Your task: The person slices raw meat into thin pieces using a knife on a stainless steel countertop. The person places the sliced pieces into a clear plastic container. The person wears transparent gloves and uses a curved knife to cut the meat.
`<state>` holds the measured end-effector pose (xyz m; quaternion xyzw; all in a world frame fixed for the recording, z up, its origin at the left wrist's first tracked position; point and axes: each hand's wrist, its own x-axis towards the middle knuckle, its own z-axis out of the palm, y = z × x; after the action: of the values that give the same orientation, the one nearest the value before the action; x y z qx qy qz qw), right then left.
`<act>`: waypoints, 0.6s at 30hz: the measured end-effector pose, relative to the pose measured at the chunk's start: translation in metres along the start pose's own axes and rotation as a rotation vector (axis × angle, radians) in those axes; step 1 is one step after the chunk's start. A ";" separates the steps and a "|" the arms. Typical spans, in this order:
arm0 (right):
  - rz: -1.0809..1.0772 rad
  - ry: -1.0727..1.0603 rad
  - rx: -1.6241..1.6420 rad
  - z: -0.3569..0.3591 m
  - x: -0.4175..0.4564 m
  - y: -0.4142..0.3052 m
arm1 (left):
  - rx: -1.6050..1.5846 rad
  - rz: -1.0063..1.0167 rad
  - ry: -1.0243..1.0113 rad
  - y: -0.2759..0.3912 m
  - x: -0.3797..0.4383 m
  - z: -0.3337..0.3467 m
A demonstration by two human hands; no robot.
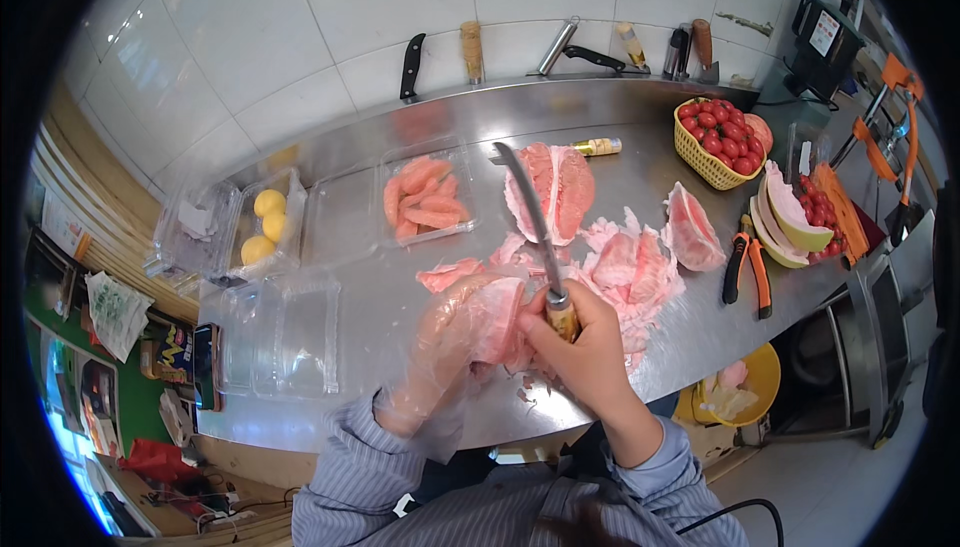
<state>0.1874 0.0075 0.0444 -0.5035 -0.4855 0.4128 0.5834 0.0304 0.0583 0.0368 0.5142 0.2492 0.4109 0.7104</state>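
My left hand (pixel 454 326), in a clear plastic glove, holds a wedge of pink pomelo (pixel 499 318). My bare right hand (pixel 577 341) grips the handle of a curved-blade knife (pixel 534 206), its blade pointing up and away; the fingers are close to the wedge. Peeled pomelo segments (pixel 427 198) lie in a clear plastic tray behind my left hand. Beyond the blade rests a large opened piece of pomelo (pixel 574 191). Torn pith and membrane (pixel 626 266) are heaped beside my right hand, and another wedge (pixel 694 228) lies further right.
A yellow basket (pixel 709 161) of small tomatoes stands at the back right. Pliers (pixel 746 266) and green rind (pixel 799 228) lie near the right edge. Yellow fruits (pixel 268 224) and clear containers (pixel 296 337) are at left. Knives (pixel 412 67) stand along the wall; a yellow bin (pixel 761 386) is below right.
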 end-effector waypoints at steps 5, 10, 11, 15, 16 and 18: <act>0.046 0.166 -0.081 -0.014 0.004 0.017 | -0.099 -0.089 0.153 0.009 -0.004 0.014; 0.070 0.043 0.198 -0.012 0.002 -0.001 | -0.072 -0.133 0.101 0.015 -0.004 0.015; 0.065 0.026 0.234 -0.013 0.004 -0.002 | -0.078 -0.165 0.080 0.017 -0.004 0.013; 0.011 -0.115 0.191 -0.020 0.005 -0.008 | -0.114 -0.231 0.030 0.020 -0.009 0.010; 0.021 -0.101 0.173 -0.020 0.003 -0.009 | -0.127 -0.249 0.041 0.022 -0.010 0.012; 0.042 -0.074 0.137 -0.019 -0.001 -0.011 | -0.163 -0.269 0.057 0.021 -0.009 0.015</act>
<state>0.2053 0.0010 0.0542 -0.4568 -0.4669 0.4755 0.5893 0.0301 0.0456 0.0611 0.4049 0.3018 0.3454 0.7910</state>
